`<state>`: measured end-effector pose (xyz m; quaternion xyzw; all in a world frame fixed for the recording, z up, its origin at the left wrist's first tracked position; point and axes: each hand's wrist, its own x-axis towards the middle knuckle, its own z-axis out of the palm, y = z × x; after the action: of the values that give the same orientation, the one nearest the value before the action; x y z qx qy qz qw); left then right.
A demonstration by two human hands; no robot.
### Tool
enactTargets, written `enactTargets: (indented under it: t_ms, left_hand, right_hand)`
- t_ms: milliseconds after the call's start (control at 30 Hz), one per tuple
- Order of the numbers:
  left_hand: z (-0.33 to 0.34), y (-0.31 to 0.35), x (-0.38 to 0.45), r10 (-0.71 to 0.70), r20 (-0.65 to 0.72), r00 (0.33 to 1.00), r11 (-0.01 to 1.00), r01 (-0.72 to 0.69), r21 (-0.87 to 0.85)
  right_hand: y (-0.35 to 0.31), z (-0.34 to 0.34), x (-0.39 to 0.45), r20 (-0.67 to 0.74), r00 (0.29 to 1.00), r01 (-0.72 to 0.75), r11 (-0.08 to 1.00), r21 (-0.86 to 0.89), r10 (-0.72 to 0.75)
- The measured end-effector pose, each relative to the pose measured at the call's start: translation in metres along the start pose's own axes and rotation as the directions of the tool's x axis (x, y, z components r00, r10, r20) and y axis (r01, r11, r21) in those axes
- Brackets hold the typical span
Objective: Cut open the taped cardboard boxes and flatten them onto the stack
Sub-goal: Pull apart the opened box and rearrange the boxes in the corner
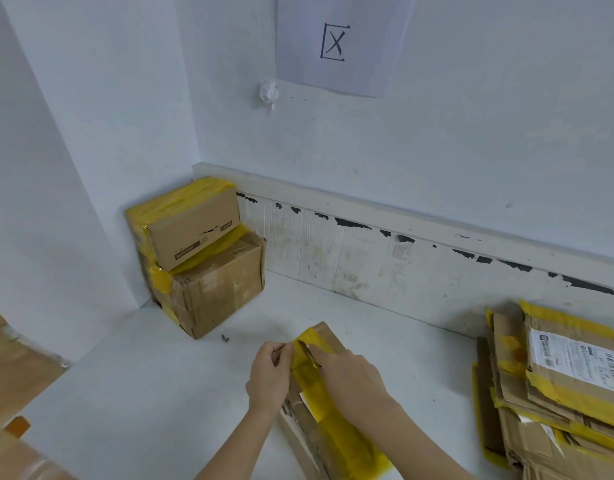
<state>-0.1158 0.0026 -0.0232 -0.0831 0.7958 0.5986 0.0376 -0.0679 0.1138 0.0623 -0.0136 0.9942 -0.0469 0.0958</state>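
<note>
Centrally, toward 6 o'clock on the white tabletop (142,375): one long cardboard box (328,410) wrapped lengthwise in yellow tape, its far end pointing to about 12 o'clock. Left hand (269,372): fingers curled against the box's far left edge, pinching at the tape there. Right hand (348,374): closed around a thin dark blade-like tool (307,349), tip laid on the tape at the far end; the tool's body is hidden under the hand. At 10 o'clock, in the wall corner: two taped boxes (201,258), the smaller resting tilted on the larger. At 3 to 4 o'clock: stack of flattened cardboard (555,386), top piece bearing a shipping label. At 12 o'clock: paper sign (340,39) on the wall
</note>
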Motion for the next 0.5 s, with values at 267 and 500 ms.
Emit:
enactTargets:
  t_ms: [267, 500]
  left_hand:
    - [0.003, 0.008, -0.001, -0.021, -0.062, 0.998, 0.988, 0.03, 0.148]
    - [0.002, 0.014, -0.005, -0.003, -0.071, 0.997, 0.976, 0.019, 0.216]
  right_hand:
    - [-0.014, -0.007, -0.01, 0.124, 0.992, 0.059, 0.973, -0.225, -0.032]
    - [0.006, -0.011, -0.06, 0.328, 0.945, 0.076, 0.967, -0.241, 0.008]
